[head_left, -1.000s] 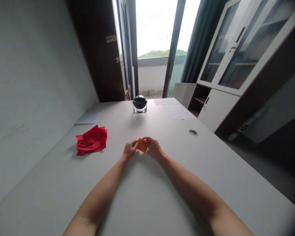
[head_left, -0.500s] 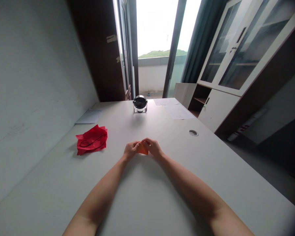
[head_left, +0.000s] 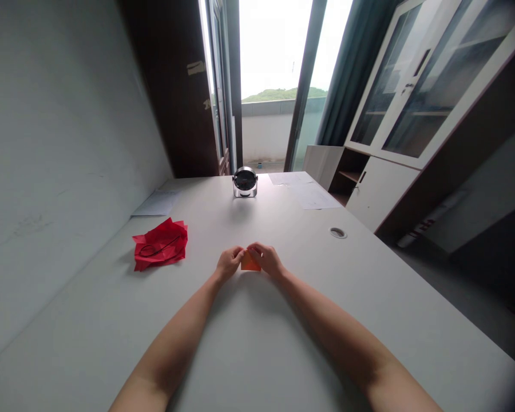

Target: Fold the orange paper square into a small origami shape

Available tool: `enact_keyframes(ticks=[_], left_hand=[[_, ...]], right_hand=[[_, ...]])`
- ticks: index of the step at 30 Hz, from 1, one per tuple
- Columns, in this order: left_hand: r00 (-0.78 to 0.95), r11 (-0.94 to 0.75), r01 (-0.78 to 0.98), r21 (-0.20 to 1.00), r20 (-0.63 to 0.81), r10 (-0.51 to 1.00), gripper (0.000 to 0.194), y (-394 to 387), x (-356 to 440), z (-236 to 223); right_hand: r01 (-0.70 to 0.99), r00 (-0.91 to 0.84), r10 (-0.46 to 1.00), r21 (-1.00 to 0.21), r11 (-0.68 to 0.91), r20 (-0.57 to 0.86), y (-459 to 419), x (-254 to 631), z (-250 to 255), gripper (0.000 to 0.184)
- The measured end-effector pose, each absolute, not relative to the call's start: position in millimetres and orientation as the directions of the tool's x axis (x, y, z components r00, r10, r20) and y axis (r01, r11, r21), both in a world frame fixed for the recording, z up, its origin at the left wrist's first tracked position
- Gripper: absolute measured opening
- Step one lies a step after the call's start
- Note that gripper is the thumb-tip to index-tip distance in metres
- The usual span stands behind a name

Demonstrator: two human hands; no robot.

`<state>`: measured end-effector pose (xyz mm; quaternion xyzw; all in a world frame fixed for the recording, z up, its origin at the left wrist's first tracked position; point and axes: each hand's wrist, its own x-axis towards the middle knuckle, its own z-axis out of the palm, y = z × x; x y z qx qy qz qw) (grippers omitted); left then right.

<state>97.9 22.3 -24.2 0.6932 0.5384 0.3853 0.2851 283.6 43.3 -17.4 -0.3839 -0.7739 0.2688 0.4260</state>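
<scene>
A small folded piece of orange paper (head_left: 250, 264) lies on the white table (head_left: 257, 343), held between both hands near the table's middle. My left hand (head_left: 227, 264) pinches its left edge with curled fingers. My right hand (head_left: 266, 258) presses on its top right part, fingers bent over it. Most of the paper is hidden under my fingertips.
A pile of crumpled red paper (head_left: 160, 244) with a thin black loop on it lies to the left. A small round metal desk fan (head_left: 245, 182) stands further back. White sheets (head_left: 157, 203) lie at the far left and far right. A cable hole (head_left: 337, 233) sits on the right.
The orange paper was tilted up between my fingers one second ago; now it is pressed down flatter on the table. Both hands stayed in nearly the same place.
</scene>
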Motion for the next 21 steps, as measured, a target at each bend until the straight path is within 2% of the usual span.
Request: enact_keyframes(ticks=[7, 13, 21], left_hand=[[0.145, -0.273, 0.509, 0.816, 0.232, 0.962, 0.04, 23, 97, -24], [0.11, -0.244, 0.415, 0.877, 0.218, 0.97, 0.041, 24, 97, -28], [0.046, -0.203, 0.294, 0.934, 0.198, 0.979, 0.043, 26, 98, -29]], right_hand=[[0.374, -0.358, 0.82, -0.736, 0.565, 0.447, 43, 283, -18, 0.03], [0.329, -0.272, 0.866, -0.805, 0.494, 0.42, 47, 283, -23, 0.028], [0.252, -0.181, 0.918, -0.886, 0.39, 0.353, 54, 283, -31, 0.045]])
